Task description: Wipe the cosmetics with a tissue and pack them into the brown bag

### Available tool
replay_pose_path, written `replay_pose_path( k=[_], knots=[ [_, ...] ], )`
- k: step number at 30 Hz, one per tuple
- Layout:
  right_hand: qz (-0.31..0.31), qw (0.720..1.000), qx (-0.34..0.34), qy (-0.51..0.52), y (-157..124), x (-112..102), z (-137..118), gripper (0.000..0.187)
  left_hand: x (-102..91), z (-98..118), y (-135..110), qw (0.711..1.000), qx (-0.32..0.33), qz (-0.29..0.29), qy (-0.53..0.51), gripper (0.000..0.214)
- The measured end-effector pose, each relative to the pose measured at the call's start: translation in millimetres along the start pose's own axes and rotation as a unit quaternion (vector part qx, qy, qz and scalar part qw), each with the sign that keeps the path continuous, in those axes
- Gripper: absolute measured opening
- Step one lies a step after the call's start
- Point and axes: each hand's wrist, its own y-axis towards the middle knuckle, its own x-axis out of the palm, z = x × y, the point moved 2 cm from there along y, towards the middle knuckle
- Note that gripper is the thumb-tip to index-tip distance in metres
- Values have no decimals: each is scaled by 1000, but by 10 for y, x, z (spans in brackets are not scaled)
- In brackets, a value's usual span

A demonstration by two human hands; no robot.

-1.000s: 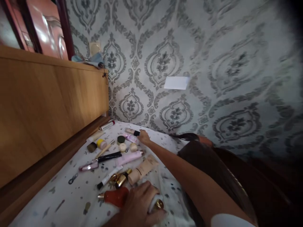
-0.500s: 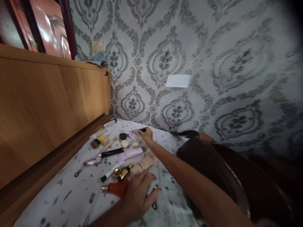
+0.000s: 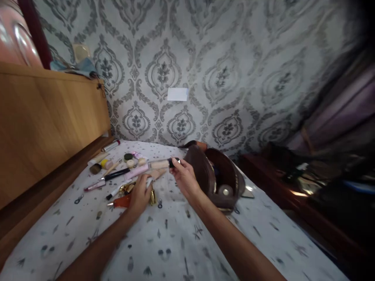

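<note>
My right hand (image 3: 184, 177) is closed on a slim beige tube with a black cap (image 3: 162, 164), held just above the bed beside the open brown pouch (image 3: 220, 180). My left hand (image 3: 140, 196) lies curled over a white tube and gold-capped items in the pile of cosmetics (image 3: 123, 177). An orange bottle (image 3: 120, 201) pokes out to the left of that hand. What the left fingers grip is partly hidden.
A white patterned sheet (image 3: 175, 242) covers the bed. A wooden headboard (image 3: 49, 121) runs along the left. Patterned wallpaper with a white card (image 3: 177, 94) is behind. A dark wooden ledge (image 3: 281, 187) and dim clutter lie to the right.
My right hand lifted the beige tube from the far pile and brought it nearer, next to the pouch. The view swung right, showing the open pouch. My left hand stayed on the pile.
</note>
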Motion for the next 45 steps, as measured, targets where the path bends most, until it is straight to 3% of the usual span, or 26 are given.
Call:
replay_pose_path(
  k=[4, 8, 11, 15, 17, 22, 28, 33, 40, 42, 45],
  knots=[
    [2, 996, 75, 55, -517, -235, 13, 35, -10, -11, 31, 1000, -16, 10, -4, 20],
    [10, 988, 116, 103, -808, -381, 112, 32, -106, 125, 76, 999, -26, 20, 4, 26],
    [15, 981, 132, 139, -874, -428, 168, 34, -171, 376, 24, 1000, -21, 9, 2, 28],
    [16, 974, 142, 174, -846, -455, 229, 36, -113, 751, -195, 996, 40, -71, 21, 26],
    [14, 972, 148, 184, -823, -476, 274, 37, -27, 830, -312, 990, 72, -111, 47, 25],
    [28, 967, 166, 190, -822, -586, 455, 39, 148, 608, -432, 988, 42, -143, 40, 25],
    [24, 966, 189, 176, -865, -659, 602, 39, 73, 342, -331, 995, -24, -99, 0, 27],
    [0, 969, 186, 165, -891, -621, 549, 44, 77, 466, -281, 994, -22, -102, -31, 29],
    [-10, 972, 178, 153, -895, -658, 575, 56, 244, 761, -201, 968, 85, -214, -103, 32],
    [-11, 973, 181, 142, -896, -679, 604, 56, 270, 754, -181, 961, 56, -231, -140, 29],
    [-19, 975, 187, 118, -917, -678, 627, 54, 282, 699, -181, 963, -8, -203, -176, 25]
  ],
)
